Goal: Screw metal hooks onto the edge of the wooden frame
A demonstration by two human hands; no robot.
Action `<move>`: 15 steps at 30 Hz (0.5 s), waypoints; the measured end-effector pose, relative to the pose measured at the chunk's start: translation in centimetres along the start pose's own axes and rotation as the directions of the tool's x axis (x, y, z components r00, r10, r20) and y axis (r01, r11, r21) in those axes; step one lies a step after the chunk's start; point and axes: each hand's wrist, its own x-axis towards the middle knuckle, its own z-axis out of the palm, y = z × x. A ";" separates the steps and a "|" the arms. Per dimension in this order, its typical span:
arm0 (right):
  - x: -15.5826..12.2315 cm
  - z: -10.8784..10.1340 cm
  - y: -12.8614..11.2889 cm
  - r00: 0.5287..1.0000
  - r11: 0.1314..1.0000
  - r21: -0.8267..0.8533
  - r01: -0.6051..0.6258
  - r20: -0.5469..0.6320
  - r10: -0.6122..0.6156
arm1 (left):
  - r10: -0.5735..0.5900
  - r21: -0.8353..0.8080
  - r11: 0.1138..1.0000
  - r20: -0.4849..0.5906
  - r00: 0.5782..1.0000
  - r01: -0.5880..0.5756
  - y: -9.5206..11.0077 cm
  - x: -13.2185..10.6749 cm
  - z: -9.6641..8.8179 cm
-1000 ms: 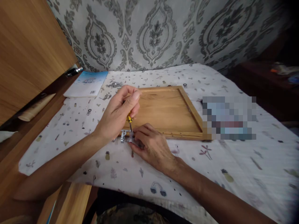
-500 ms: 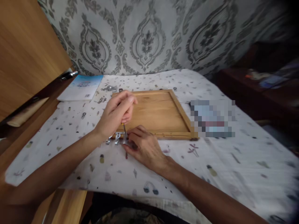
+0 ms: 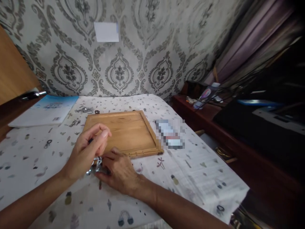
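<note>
A shallow wooden tray-like panel (image 3: 124, 127) lies on a patterned white cloth (image 3: 186, 171). At its near left corner sits a small metal hinge (image 3: 95, 165). My left hand (image 3: 85, 152) is closed round a small screwdriver, whose dark handle tip just shows above the fingers; the shaft is hidden. My right hand (image 3: 116, 171) presses down on the hinge with curled fingers, holding it against the panel's front edge.
A light blue booklet (image 3: 47, 109) lies at the far left, loose metal parts (image 3: 83, 110) beyond the panel. A blurred-out flat object (image 3: 170, 133) rests right of the panel. A dark wooden side table (image 3: 214, 127) with clutter stands to the right; patterned wallpaper behind.
The view has swung right and up, so the panel and hands now sit lower left. Both hands stay at the hinge; the screwdriver's yellow part is now hidden.
</note>
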 end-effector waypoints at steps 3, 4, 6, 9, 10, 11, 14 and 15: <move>0.1 -0.1 -0.1 1.000 1.000 0.000 -0.008 0.014 0.008 | -0.010 -0.037 0.999 0.001 1.000 0.010 0.0 0.4 0.0; 0.1 -0.1 -0.1 1.000 1.000 -0.002 -0.011 0.019 0.011 | -0.018 -0.053 0.998 0.010 1.000 0.019 0.1 0.6 0.0; 0.2 -0.2 -0.1 0.999 1.000 -0.002 -0.009 0.031 0.010 | -0.035 -0.084 0.996 0.039 0.999 0.038 0.2 0.8 -0.2; 0.3 -0.2 -0.1 0.999 1.000 0.000 -0.004 0.042 0.004 | -0.058 -0.120 0.990 0.090 0.994 0.068 0.4 1.0 -0.5; 0.3 -0.3 0.0 0.999 1.000 0.000 -0.002 0.043 0.002 | -0.065 -0.124 0.989 0.104 0.992 0.077 0.4 1.1 -0.6; 0.3 -0.3 0.0 0.999 1.000 -0.001 -0.001 0.043 0.001 | -0.071 -0.124 0.989 0.117 0.991 0.085 0.4 1.1 -0.7; 0.3 -0.3 -0.1 0.999 1.000 -0.009 -0.003 0.041 0.004 | -0.080 -0.117 0.988 0.136 0.987 0.097 0.4 1.1 -0.8; 0.2 -0.3 -0.1 0.999 1.000 -0.011 -0.007 0.041 0.008 | -0.082 -0.119 0.988 0.136 0.987 0.098 0.4 1.1 -0.8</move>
